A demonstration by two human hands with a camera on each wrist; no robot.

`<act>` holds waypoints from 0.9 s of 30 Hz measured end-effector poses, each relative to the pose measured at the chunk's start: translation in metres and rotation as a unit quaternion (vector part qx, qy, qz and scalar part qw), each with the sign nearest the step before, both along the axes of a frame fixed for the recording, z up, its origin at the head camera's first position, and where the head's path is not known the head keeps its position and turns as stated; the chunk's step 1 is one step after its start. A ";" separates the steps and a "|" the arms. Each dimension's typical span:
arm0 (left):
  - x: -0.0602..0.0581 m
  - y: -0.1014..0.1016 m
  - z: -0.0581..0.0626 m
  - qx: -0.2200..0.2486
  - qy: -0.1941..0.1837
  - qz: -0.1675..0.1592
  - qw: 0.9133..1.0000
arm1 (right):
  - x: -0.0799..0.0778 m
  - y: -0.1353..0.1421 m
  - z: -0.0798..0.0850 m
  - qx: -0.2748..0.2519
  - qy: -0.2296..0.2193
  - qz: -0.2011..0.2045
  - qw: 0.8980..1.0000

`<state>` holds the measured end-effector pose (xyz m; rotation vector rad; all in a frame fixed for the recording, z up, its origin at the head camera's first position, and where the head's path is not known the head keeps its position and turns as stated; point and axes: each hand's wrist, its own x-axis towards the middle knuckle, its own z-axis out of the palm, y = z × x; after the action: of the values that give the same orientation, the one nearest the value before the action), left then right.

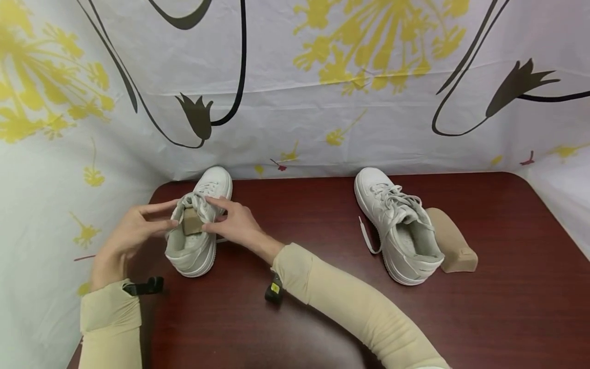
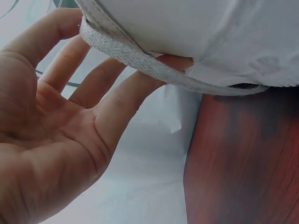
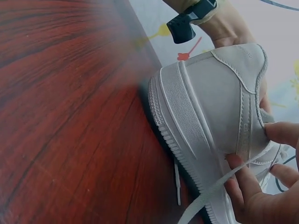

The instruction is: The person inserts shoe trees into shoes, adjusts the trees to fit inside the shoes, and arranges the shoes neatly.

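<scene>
On the left of the table, a white sneaker point(image 1: 191, 259) stands upright with its toe away from me. A brown insert point(image 1: 191, 221), like cardboard, shows inside its opening. My left hand point(image 1: 138, 228) holds the left side of the collar, thumb and fingers at the rim. From the other side my right hand point(image 1: 237, 221) grips the collar, its thumb on the rim and other fingers against the outer side. In the left wrist view a lace point(image 2: 140, 60) crosses in front of the fingers. A loose lace point(image 3: 210, 193) hangs by the right hand in the right wrist view.
A second white sneaker point(image 1: 401, 246), its lace point(image 1: 369, 238) trailing onto the table, stands to the right. Beside it lies a brown moulded shoe insert point(image 1: 451, 241). The dark red table point(image 1: 286, 215) meets a patterned white cloth point(image 1: 299, 133) at the back and left.
</scene>
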<state>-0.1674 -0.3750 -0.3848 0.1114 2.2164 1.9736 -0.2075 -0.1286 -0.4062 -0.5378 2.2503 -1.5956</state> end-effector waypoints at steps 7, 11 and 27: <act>0.001 -0.008 -0.001 0.014 0.009 -0.002 1.000 | 0.001 -0.010 -0.001 -0.011 -0.007 0.001 1.000; 0.000 -0.010 0.000 0.004 0.005 0.002 1.000 | 0.001 -0.012 -0.003 -0.015 -0.002 -0.006 1.000; -0.005 -0.013 -0.001 -0.003 -0.005 0.016 1.000 | 0.006 -0.021 -0.007 -0.054 -0.047 -0.039 0.997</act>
<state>-0.1725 -0.3882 -0.3857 0.0670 2.2324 1.9787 -0.2011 -0.1493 -0.4128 -0.3984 2.1497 -1.7521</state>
